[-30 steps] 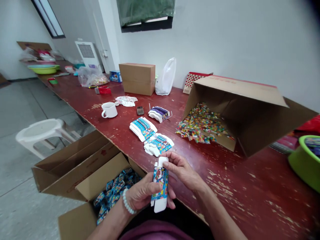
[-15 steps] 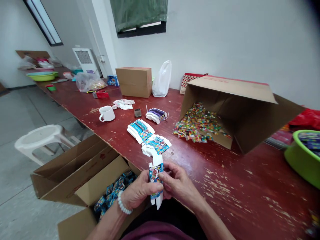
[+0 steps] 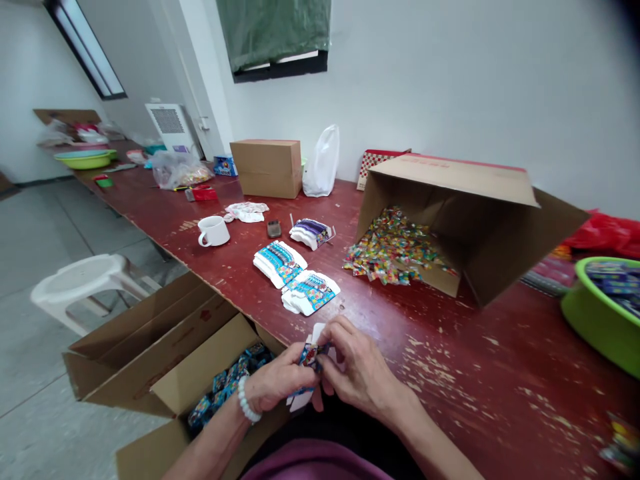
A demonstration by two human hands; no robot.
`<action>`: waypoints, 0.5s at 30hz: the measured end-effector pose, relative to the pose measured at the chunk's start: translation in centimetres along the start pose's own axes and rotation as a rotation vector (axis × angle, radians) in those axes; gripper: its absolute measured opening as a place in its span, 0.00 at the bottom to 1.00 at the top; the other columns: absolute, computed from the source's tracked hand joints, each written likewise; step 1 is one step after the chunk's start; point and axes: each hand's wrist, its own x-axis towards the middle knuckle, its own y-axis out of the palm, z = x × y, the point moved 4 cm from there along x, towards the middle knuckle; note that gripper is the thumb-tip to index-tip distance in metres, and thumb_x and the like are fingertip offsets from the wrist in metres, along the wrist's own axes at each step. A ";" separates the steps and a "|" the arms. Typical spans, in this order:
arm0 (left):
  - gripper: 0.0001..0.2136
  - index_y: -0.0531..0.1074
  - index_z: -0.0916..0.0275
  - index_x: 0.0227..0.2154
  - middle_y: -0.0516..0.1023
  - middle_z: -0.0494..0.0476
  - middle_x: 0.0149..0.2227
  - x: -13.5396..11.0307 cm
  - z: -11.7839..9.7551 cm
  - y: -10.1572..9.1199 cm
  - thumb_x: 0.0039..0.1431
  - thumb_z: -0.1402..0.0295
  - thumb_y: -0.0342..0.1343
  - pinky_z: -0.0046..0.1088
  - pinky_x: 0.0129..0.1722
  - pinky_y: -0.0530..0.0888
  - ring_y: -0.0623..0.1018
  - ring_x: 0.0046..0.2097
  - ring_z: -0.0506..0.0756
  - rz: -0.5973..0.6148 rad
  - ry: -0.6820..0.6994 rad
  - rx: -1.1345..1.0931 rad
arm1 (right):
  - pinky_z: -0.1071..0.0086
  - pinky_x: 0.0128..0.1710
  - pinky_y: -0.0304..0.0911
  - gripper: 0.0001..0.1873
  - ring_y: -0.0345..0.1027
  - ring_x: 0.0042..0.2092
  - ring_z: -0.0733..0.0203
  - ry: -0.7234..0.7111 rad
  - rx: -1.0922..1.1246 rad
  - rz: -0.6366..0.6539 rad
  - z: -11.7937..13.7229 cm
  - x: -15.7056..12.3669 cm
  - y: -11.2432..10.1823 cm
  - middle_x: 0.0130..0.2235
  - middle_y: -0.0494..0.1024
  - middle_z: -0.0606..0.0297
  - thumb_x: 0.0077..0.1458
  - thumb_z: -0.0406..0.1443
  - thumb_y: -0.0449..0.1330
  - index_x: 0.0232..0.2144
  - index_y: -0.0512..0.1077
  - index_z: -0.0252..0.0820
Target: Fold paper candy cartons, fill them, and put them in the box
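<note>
A small blue printed candy box point(image 3: 309, 355) with white end flaps is between my two hands, above my lap at the table's front edge. My left hand point(image 3: 280, 381) grips its lower part, thumb across the front. Fingers of my right hand point(image 3: 353, 363) pinch the upper end, partly covering it. Just beyond, two fanned stacks of flat blue boxes point(image 3: 313, 291) lie on the red table point(image 3: 430, 373). Behind them sits a stack of purple flat boxes point(image 3: 311, 233). An open carton point(image 3: 505, 260) on its side spills wrapped candies point(image 3: 395, 247).
Below on the left, an open carton point(image 3: 170, 383) holds several blue boxes point(image 3: 230, 380). A white stool point(image 3: 80, 283) stands beyond it. On the table are a white mug point(image 3: 214, 231), a closed carton point(image 3: 266, 168), a white bag point(image 3: 321, 163) and a green basin point(image 3: 595, 327).
The candy box has tilted and dropped a little in my hands. My right hand has moved up over its top end, hiding more of the printed face.
</note>
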 end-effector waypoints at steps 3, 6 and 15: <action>0.05 0.73 0.64 0.25 0.76 0.53 0.23 0.2 -0.5 0.7 0.44 0.75 0.53 0.26 0.31 0.70 0.74 0.27 0.52 -0.017 0.017 0.031 | 0.71 0.32 0.60 0.09 0.67 0.33 0.62 0.011 0.058 0.021 0.1 -0.2 -0.3 0.34 0.72 0.65 0.50 0.25 0.55 0.32 0.68 0.43; 0.05 0.73 0.65 0.28 0.73 0.50 0.21 0.4 -0.8 1.6 0.45 0.72 0.56 0.24 0.25 0.69 0.71 0.23 0.50 0.048 0.051 0.087 | 0.73 0.32 0.59 0.09 0.68 0.32 0.63 0.028 0.108 0.084 0.1 -0.6 -0.7 0.31 0.74 0.68 0.49 0.25 0.56 0.32 0.69 0.42; 0.11 0.74 0.65 0.31 0.72 0.49 0.27 1.0 -3.3 4.0 0.39 0.72 0.62 0.20 0.20 0.65 0.67 0.26 0.49 0.058 0.152 0.442 | 0.74 0.33 0.60 0.16 0.69 0.35 0.62 0.010 0.192 0.225 1.0 -3.7 -4.1 0.35 0.76 0.68 0.47 0.25 0.56 0.38 0.74 0.45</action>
